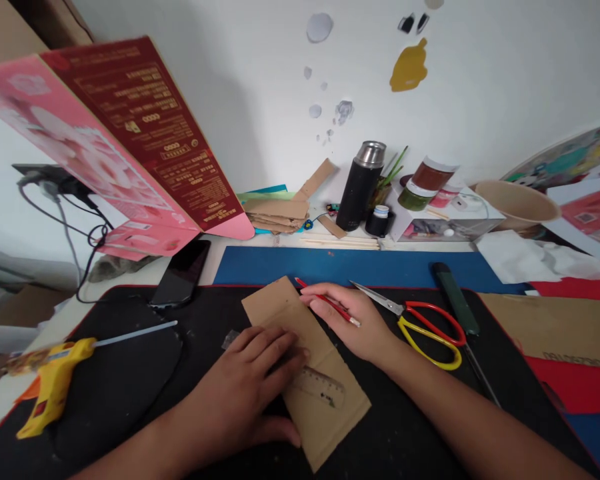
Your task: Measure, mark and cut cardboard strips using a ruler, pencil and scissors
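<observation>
A strip of brown cardboard (325, 407) lies aslant on the black mat in front of me. Across it rests a clear plastic ruler (320, 387), its middle covered by my left hand (260, 373), whose bent fingers hold it down against the cardboard. The left thumb reaches toward the cardboard's near left edge. My right hand (355, 320) rests at the upper right edge of the cardboard, fingers closed around a red pencil (337, 309). The pencil's eraser end points toward me, and its tip is near the cardboard's far end.
Right of my hand lie scissors (430, 327) with red and yellow handles and a green-handled tool (455, 297). A yellow glue gun (60, 387) lies left, with a phone (183, 273) behind it. A black flask (363, 187) and pink box (130, 153) stand at the back.
</observation>
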Demonstrator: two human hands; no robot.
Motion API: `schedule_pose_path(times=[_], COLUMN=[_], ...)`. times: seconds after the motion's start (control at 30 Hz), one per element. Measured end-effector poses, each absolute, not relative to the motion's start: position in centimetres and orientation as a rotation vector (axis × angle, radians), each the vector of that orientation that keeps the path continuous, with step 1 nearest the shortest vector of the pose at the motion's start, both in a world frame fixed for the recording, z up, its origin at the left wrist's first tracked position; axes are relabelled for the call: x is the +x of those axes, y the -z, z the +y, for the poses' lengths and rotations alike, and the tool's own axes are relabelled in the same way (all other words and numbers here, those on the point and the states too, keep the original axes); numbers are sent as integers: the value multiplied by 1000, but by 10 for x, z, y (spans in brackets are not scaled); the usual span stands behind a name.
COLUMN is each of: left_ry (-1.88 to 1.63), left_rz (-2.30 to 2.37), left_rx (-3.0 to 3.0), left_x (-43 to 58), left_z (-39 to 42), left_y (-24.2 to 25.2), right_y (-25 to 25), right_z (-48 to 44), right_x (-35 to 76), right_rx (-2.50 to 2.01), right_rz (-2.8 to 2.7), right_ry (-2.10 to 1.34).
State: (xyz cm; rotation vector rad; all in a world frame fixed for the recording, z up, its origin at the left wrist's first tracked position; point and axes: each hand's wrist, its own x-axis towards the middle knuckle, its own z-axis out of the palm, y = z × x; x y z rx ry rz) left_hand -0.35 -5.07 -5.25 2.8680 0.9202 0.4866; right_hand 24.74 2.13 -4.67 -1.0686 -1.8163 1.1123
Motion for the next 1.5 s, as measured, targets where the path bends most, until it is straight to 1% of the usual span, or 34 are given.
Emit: schedule_pose_path(times=[0.1,0.2,0.3,0.43,0.57,0.77,1.03,1.2,1.33,1.4,1.5], left_ry=[-485,-429,-253,-32,115,115,22,162,357,436,465], left_rz=[1034,1025,888,707,696,729,978,1324,1664,1750,1771], left_rx=[2886,2845,2814,2791,2753,2762,2855,2788,2681,2634,2599], left_x=[7,5,-3,-7,1,7,14,27,44,51,52], left_z=[-56,-53,-38,-5,21,29,12,-4,-14,-17,-17], left_y=[57,53,39,16,7,13,17,11,2,-2,-4], right_y=[43,44,49,52,49,45,42,44,46,45,45], right_z=[21,21,26,35,37,34,34,33,34,34,34], right_x=[246,245,248,253,255,255,257,257,257,257,257], right_rx=[-998,-1021,-1045,-1060,-1039,-1027,-1038,-999,-986,-976,-953], right_rz=[-1826,-1668,-1487,-1384,-1351,-1356,-1374,-1382,-1376,-1370,-1349], right_ry=[-1144,-1217,-1243,-1197,-1207,-1206,-1191,-1178,-1182,-1181,-1184])
